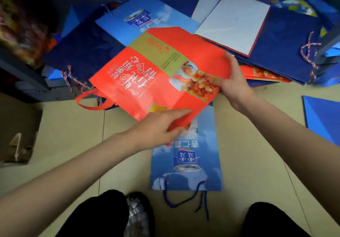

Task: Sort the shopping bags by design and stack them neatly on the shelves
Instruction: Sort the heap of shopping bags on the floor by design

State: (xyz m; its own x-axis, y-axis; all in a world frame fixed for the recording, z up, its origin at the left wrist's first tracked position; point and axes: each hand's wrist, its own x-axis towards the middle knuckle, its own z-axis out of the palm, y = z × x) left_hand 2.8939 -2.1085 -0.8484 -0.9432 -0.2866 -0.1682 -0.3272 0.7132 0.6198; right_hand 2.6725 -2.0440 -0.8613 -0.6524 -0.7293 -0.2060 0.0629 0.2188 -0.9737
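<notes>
Sorting step: left hand (158,124) and right hand (233,84) both grip flat red paper bag (156,78); next, lay on matching red bag (265,75)

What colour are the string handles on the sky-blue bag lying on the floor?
Dark blue handles on the sky-blue bag, seen best in the head view.

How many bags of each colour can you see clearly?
Red bags: 2, one held by both hands, one in the pile
Light blue can-picture bags: 2
Dark blue bags: 2
Total: 6; others are too hidden to count.
</notes>
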